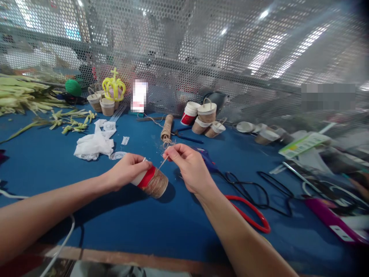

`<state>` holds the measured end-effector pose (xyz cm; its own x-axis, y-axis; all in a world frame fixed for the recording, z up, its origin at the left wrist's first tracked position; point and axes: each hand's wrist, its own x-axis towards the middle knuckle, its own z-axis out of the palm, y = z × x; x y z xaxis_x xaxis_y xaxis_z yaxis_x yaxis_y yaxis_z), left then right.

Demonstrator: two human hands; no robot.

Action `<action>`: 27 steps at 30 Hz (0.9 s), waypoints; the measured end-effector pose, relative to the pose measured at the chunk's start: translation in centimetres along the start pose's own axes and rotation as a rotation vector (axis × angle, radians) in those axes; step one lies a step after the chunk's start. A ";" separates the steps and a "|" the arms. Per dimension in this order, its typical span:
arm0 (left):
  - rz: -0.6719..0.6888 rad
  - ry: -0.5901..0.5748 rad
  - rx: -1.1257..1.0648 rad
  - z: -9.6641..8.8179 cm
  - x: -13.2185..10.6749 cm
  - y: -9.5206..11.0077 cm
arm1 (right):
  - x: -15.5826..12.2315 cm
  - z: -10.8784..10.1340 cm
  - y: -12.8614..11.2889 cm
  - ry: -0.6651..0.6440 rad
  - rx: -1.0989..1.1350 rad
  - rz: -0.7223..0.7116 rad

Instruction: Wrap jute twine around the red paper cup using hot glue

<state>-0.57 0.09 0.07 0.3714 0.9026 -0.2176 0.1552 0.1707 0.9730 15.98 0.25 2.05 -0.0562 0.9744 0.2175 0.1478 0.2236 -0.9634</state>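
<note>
My left hand (127,171) is closed around the upper end of a small red-and-white cup (155,184), which lies tilted with its base toward the right. Brown twine is wound around the cup's lower part. From the winding, a short strand of twine (163,163) runs taut up to my right hand (191,169), which pinches it between thumb and forefinger. Just beyond my hands lies a roll of twine (167,127) with loose loops at its near end. The cup's mouth is mostly hidden by my left hand.
White lace (95,144) lies at left, near pale husks (25,94) and a yellow crown (114,87). Twine-wrapped cups (206,111) stand behind. Pliers-like handles (187,138), a black cable (248,184), a red loop (263,225) and a purple power strip (328,219) occupy the right.
</note>
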 end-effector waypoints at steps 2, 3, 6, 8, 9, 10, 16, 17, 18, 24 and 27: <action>0.017 -0.034 -0.009 0.1 -0.2 0.2 | 0.0 0.0 0.0 -0.003 -0.031 0.001; 0.019 -0.047 -0.013 0.1 -0.3 0.3 | 0.0 0.1 0.0 -0.008 -0.047 0.000; 0.036 -0.073 -0.021 0.3 -0.5 0.5 | -0.1 0.1 0.1 -0.020 -0.085 -0.002; 0.048 -0.084 -0.034 0.4 -0.7 0.5 | 0.0 0.2 0.2 -0.022 -0.098 0.004; 0.053 -0.088 -0.041 0.4 -0.7 0.6 | 0.0 0.3 0.2 -0.023 -0.102 0.008; 0.059 -0.093 -0.047 0.4 -0.8 0.6 | 0.0 0.3 0.2 -0.025 -0.105 0.012; 0.081 -0.117 -0.058 0.4 -0.9 0.4 | -0.2 0.4 0.1 -0.046 -0.145 0.024; 0.087 -0.118 -0.056 0.4 -1.0 0.3 | -0.2 0.4 0.1 -0.049 -0.158 0.027; 0.095 -0.119 -0.056 0.3 -1.0 0.3 | -0.2 0.4 0.2 -0.052 -0.166 0.031; 0.147 -0.144 -0.073 0.3 -1.1 0.0 | -0.3 0.4 0.4 -0.095 -0.183 0.048; 0.164 -0.146 -0.069 0.3 -1.3 0.1 | -0.4 0.5 0.3 -0.104 -0.206 0.063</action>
<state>-0.79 -1.13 0.38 0.5162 0.8544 -0.0597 0.0207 0.0573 0.9981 15.58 -0.12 1.64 -0.1402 0.9815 0.1307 0.3524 0.1728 -0.9198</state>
